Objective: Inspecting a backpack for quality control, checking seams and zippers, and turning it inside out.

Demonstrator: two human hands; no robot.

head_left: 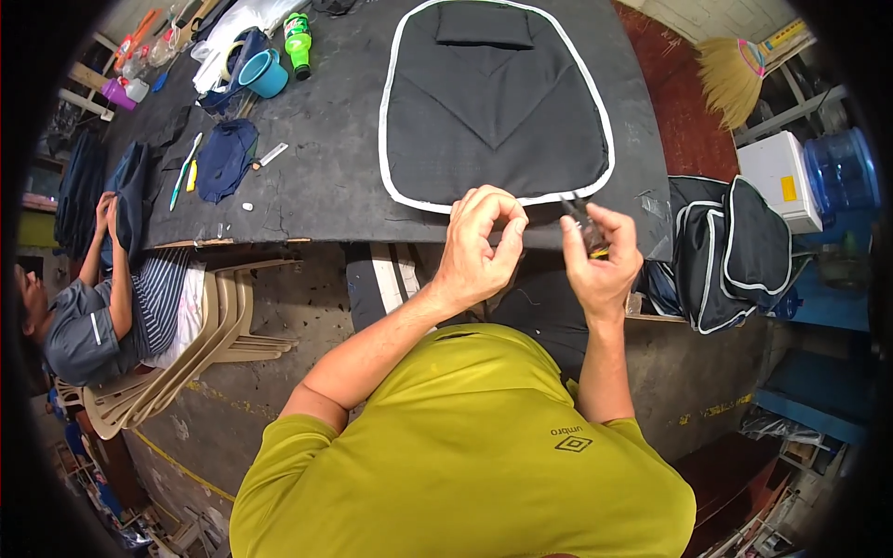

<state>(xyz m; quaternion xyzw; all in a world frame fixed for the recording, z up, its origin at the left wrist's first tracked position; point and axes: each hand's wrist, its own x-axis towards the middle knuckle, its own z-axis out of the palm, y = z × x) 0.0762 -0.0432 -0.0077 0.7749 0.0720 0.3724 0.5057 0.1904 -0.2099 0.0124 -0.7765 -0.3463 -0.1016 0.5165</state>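
Note:
A black fabric panel (493, 112) with white edging and a small flap pocket lies flat on the dark table. At its near edge, my left hand (479, 244) has thumb and forefinger pinched together; whatever is between them is too small to make out. My right hand (603, 265) is closed round small dark snips (584, 228), their blades pointing away from me beside the white edging at the panel's near right.
At the left, a person (102, 307) sits on stacked beige chairs (219, 325), handling dark cloth. The table (326, 158) carries a teal bucket (264, 74), green bottle (298, 45) and navy cloth (226, 160). More white-edged black pieces (726, 251) hang at the right, near a straw broom (728, 79).

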